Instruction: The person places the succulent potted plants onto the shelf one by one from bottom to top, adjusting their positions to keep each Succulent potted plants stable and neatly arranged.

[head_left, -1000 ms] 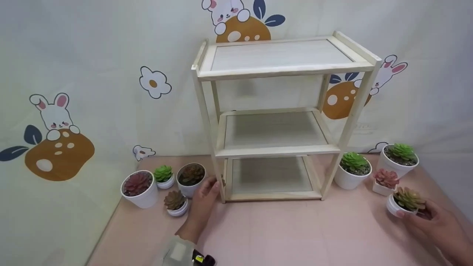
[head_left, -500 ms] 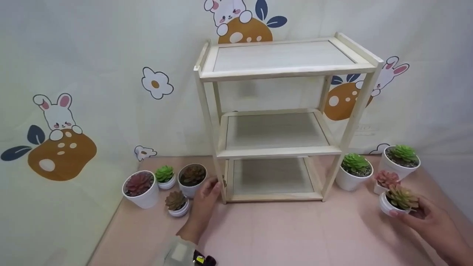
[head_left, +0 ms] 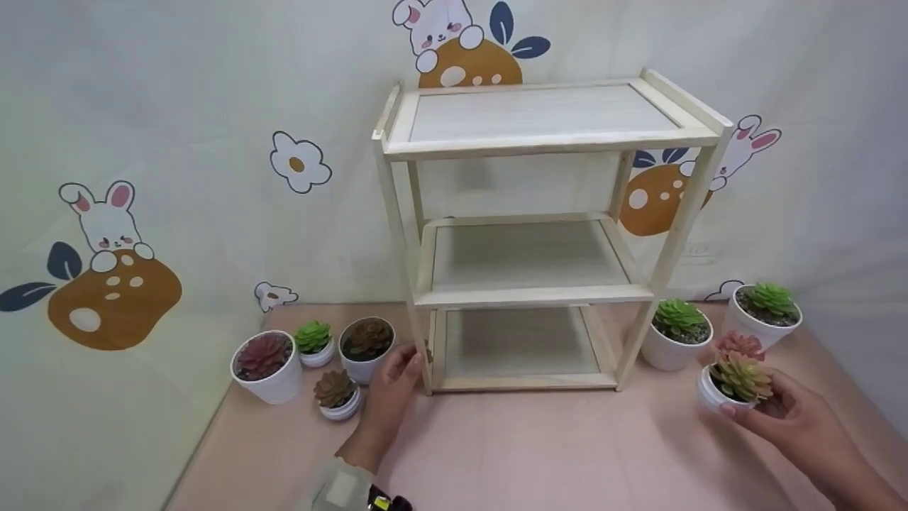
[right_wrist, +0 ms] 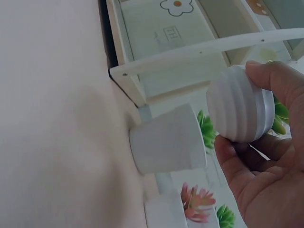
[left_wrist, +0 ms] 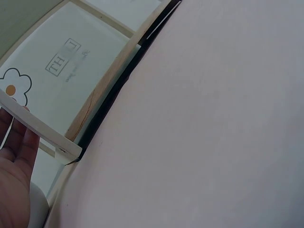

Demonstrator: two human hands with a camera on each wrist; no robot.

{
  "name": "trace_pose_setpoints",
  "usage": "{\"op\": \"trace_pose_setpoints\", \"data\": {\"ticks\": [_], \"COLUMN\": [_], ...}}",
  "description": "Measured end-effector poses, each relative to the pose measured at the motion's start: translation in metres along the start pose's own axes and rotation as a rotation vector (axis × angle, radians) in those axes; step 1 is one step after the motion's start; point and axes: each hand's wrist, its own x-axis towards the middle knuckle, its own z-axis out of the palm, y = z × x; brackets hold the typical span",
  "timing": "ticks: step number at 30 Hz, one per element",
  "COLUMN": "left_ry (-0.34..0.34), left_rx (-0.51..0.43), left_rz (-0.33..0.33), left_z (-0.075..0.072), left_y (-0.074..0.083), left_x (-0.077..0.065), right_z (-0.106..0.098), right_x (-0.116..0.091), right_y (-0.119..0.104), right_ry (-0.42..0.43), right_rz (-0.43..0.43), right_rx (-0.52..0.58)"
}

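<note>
My right hand (head_left: 805,419) pinches a small ribbed white pot (right_wrist: 240,104) holding a yellowish-green artificial succulent (head_left: 741,376). In the right wrist view the pot is raised off the table. My left hand (head_left: 386,390) grips the left front leg (left_wrist: 38,124) of a three-tier wooden shelf (head_left: 532,292); fingers pass behind the leg. Beside that hand stand a potted brown succulent (head_left: 367,348) and a smaller brownish one (head_left: 337,394). Near the right hand are a pink succulent (head_left: 739,345), partly hidden by the held plant, and a green succulent in a white pot (head_left: 677,333).
Farther left are a potted dark red succulent (head_left: 266,365) and a small green one (head_left: 313,342). Another potted green succulent (head_left: 765,312) stands at the back right. The pink table (head_left: 525,454) extends before the shelf, and a printed cloth backdrop (head_left: 206,142) hangs behind.
My right hand has carried the small potted succulent left toward the shelf, now overlapping the pink succulent in the head view. The left hand stays at the shelf leg.
</note>
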Motion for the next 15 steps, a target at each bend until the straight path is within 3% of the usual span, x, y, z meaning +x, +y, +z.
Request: {"op": "trace_pose_setpoints", "data": {"ticks": [7,15], "left_ry": [0.008,0.02], "left_rx": [-0.013,0.026], "left_rz": [-0.005,0.007], "left_z": [-0.001,0.002], "left_y": [-0.001,0.002], "left_x": [0.0,0.0], "right_z": [0.01,0.018], "right_x": [0.004,0.008], "right_y": [-0.017,-0.029], "right_ry": [-0.048,-0.069], "right_rz": [0.022,-0.007], "right_rx": [-0.019,0.047]}}
